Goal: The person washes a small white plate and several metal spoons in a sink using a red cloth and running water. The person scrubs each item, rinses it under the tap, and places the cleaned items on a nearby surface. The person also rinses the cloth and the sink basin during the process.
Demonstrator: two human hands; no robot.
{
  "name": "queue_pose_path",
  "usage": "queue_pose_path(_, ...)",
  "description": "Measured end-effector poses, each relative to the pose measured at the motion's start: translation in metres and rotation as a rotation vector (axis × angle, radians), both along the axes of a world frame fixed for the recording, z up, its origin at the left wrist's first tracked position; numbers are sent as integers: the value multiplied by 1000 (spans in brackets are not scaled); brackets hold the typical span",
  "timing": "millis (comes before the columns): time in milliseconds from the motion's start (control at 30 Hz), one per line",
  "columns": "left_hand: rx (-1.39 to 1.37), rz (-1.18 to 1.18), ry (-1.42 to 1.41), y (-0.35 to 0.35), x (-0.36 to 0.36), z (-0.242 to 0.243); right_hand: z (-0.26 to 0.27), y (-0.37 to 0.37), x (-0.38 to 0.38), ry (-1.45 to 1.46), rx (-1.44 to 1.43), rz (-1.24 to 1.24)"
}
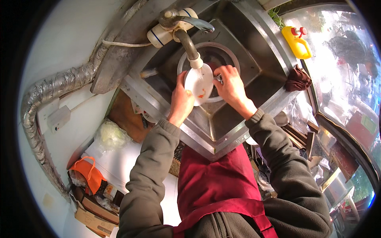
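My left hand [182, 99] grips the left rim of a small white dish [198, 84], tilted under the tap's spout [190, 49]. A thin stream of water runs onto it. Orange-red food residue clings to the dish's lower part. In the fingers of my right hand [230, 84], just right of the dish, is a shiny metal scouring pad [219, 78], mostly covered by the fingers. Both hands are over a round basin [233, 51] inside the stainless steel sink [253, 47]. The dish hides much of the basin's inside.
The tap's chrome lever [198, 23] reaches over the sink. On the right ledge stand a yellow plastic jug [294, 41] and a crumpled dark brown cloth [298, 79], beside a window. Left of the sink lie a brown board [123, 113] and a bagged cabbage-like vegetable [111, 134]. A foil-wrapped pipe [65, 78] follows the wall.
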State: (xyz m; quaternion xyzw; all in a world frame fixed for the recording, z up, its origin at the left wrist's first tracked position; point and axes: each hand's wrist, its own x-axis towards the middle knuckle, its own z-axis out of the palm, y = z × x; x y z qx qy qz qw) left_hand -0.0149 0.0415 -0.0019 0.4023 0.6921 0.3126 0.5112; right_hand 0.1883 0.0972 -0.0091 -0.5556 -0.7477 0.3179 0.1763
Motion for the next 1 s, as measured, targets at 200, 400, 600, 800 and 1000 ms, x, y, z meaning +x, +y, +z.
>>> queue_pose_path(200, 557, -533, 660, 7, -8, 25, -22, -7, 26, 315, -221, -256)
queue_pose_path(400, 774, -401, 475, -24, -54, 69, -26, -15, 39, 241, -240, -211)
queue_pose_path(600, 263, 840, -19, -157, -97, 91, -64, 5, 26, 1, -228, -63)
queue_pose_path(800, -281, 1303, -526, -260, -156, -31, -96, 7, -1, -194, -72, 210)
queue_pose_path(1000, -355, 1330, -532, -288, -159, -133, -139, 11, -1, -550, -202, 438)
